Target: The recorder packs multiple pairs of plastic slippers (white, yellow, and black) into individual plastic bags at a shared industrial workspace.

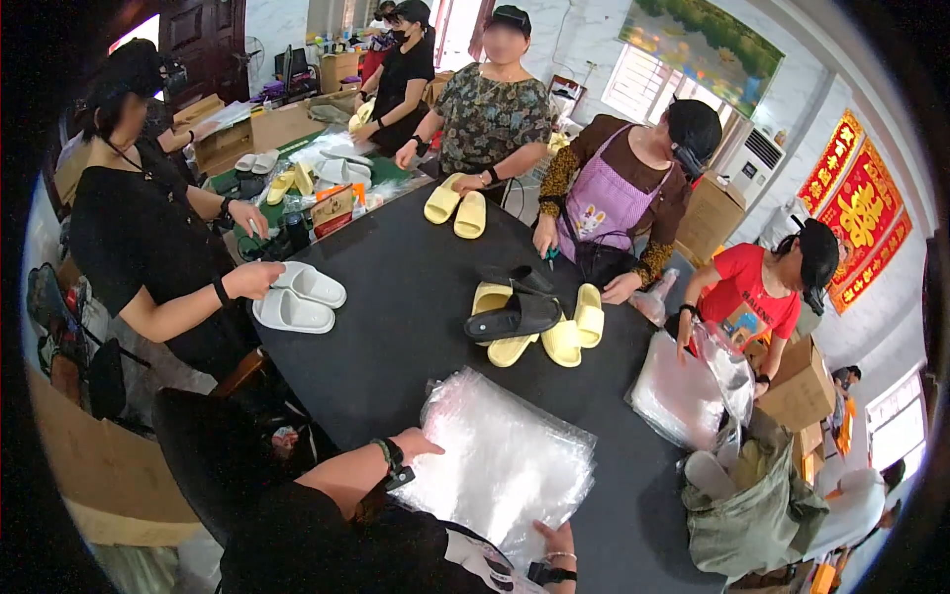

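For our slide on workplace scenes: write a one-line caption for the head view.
Left hand and right hand rest on clear plastic bags at a black table with slippers, co-workers around.

White tiled walls (594, 45) are lit by barred windows (633, 89). A landscape painting (703, 40), red banners (861, 213) and a standing air conditioner (752, 158) are seen beyond the black table (396, 327).

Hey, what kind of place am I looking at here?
Probably a small slipper-packing workshop: several people stand around a black table with yellow slippers, a stack of clear plastic bags, and cardboard boxes nearby.
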A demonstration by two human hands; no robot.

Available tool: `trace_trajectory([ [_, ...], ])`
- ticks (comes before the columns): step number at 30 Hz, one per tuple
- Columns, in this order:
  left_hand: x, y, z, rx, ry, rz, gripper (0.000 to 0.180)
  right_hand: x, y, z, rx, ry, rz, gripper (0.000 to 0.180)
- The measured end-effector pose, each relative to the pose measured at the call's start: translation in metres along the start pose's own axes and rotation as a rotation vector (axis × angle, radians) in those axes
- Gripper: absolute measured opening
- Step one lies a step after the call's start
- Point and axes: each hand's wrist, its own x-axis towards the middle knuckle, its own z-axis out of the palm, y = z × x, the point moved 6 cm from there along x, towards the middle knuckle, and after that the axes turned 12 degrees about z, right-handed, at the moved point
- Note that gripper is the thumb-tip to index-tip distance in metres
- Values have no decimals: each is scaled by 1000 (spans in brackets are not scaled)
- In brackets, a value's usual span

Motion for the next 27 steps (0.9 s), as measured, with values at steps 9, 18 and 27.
trace_trajectory([
  [9,59,-49,1,145,-32,299,57,24,15,-12,-16,-29,-39,74],
  [18,-24,20,16,-95,-42,264,30,-18,0,1,-71,53,-114,69],
  [27,0,112,21,95,-86,570,24,-3,-70,-17,9,96,-273,59],
])
